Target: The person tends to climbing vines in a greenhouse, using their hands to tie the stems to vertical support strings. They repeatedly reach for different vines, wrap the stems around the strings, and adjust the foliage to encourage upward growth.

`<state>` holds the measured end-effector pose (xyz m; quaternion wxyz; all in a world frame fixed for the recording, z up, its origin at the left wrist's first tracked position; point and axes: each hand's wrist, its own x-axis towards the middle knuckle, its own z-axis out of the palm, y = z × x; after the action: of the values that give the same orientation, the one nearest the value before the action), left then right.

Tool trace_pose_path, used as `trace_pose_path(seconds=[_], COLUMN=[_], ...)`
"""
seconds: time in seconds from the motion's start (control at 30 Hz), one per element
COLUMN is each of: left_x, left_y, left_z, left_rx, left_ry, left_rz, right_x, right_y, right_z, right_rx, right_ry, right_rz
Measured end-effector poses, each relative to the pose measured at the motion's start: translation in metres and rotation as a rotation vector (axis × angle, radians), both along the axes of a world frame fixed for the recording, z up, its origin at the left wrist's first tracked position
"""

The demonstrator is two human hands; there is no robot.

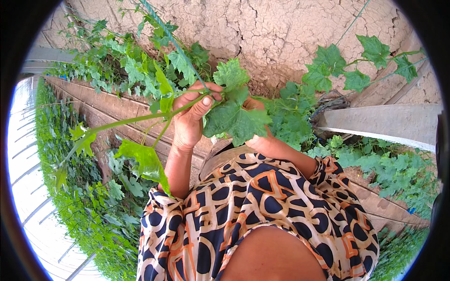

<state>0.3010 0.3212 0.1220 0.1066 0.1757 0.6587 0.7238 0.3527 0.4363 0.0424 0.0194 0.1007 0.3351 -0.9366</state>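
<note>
My left hand (190,117) pinches a green vine stem (130,120) between thumb and fingers, together with a teal twine (172,39) that comes down from above. The stem runs from the grip towards the lower left, with tendrils and a drooping lobed leaf (142,159) on it. Just right of the thumb, a broad lobed leaf (236,117) spreads in front of my right hand (255,104). That leaf covers most of the right fingers, so what they hold cannot be made out. A smaller leaf (231,73) stands above it.
A cracked earthen wall (281,31) rises ahead, with climbing vines (116,59) at its foot. Another vine (351,66) hangs along twine at upper right. To the right juts a pale curved slab (379,123). Dense plant rows (88,210) stand at left under a bright ribbed cover (31,168).
</note>
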Motion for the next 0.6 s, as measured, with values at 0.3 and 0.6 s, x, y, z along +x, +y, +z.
trace_pose_path(seconds=[0.3, 0.6], left_x=[-0.006, -0.032], left_y=[-0.005, -0.034], left_z=[-0.009, -0.008], left_rx=[0.215, 0.218], left_ry=[-0.029, -0.204], left_rz=[0.009, -0.166], right_x=[-0.006, 0.004], right_y=[0.016, 0.04], right_z=[-0.006, 0.004], right_rx=[1.238, -0.107], right_ry=[0.511, -0.156], right_rz=[-0.176, 0.343])
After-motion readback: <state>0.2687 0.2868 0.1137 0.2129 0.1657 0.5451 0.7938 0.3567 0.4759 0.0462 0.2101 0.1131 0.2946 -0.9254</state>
